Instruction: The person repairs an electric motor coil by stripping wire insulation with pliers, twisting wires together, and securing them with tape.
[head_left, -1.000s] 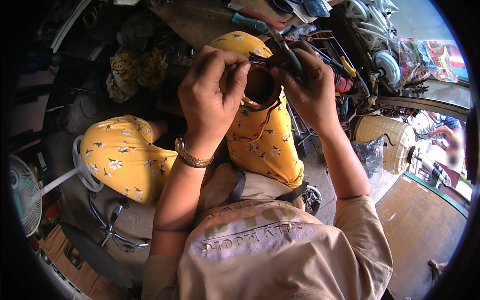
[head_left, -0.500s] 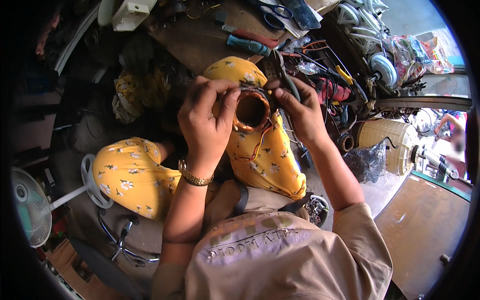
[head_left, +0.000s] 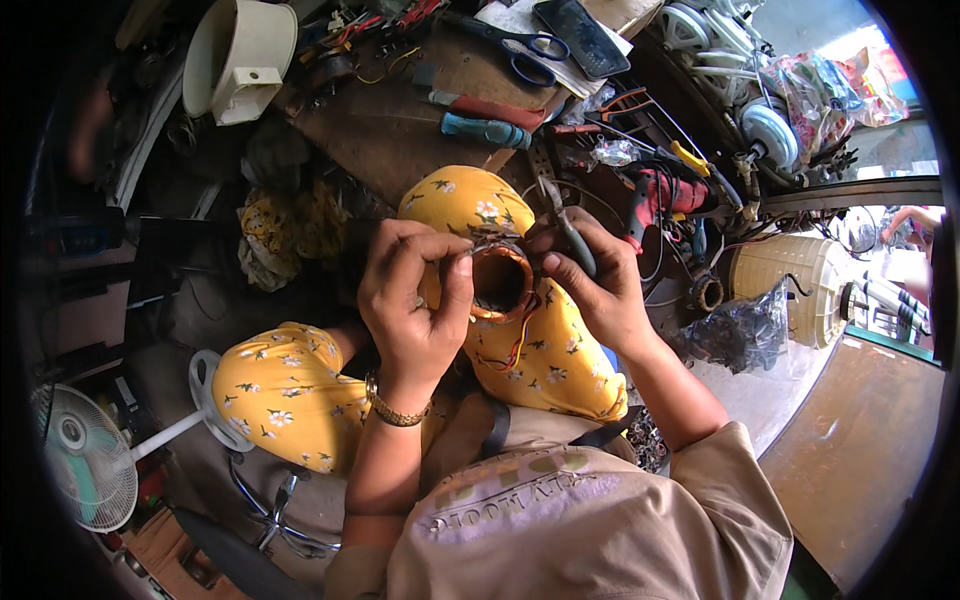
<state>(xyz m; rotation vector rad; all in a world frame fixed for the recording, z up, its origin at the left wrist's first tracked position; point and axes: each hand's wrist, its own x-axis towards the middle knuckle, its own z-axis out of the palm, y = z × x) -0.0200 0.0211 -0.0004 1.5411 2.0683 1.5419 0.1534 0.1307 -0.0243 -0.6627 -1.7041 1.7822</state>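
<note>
Orange ring (head_left: pixel 528 278) between left fingers (head_left: pixel 458 288) and right fingers (head_left: pixel 570 276)

The left hand (head_left: pixel 415 290) has its fingers at the far left edge of a copper-coloured ring (head_left: pixel 497 316) with trailing wires (head_left: pixel 518 345), above yellow floral trousers (head_left: pixel 555 365); the right hand (head_left: pixel 598 275) holds pliers (head_left: pixel 577 248). Beyond, scissors (head_left: pixel 525 50) and a teal-handled tool (head_left: pixel 486 130) lie on the brown worktop (head_left: pixel 390 140).

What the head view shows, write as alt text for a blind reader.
The left hand pinches at the edge of an orange-brown ring with trailing wires; beside it, the right hand grips a plier-like tool. Scissors lie beyond.
</note>
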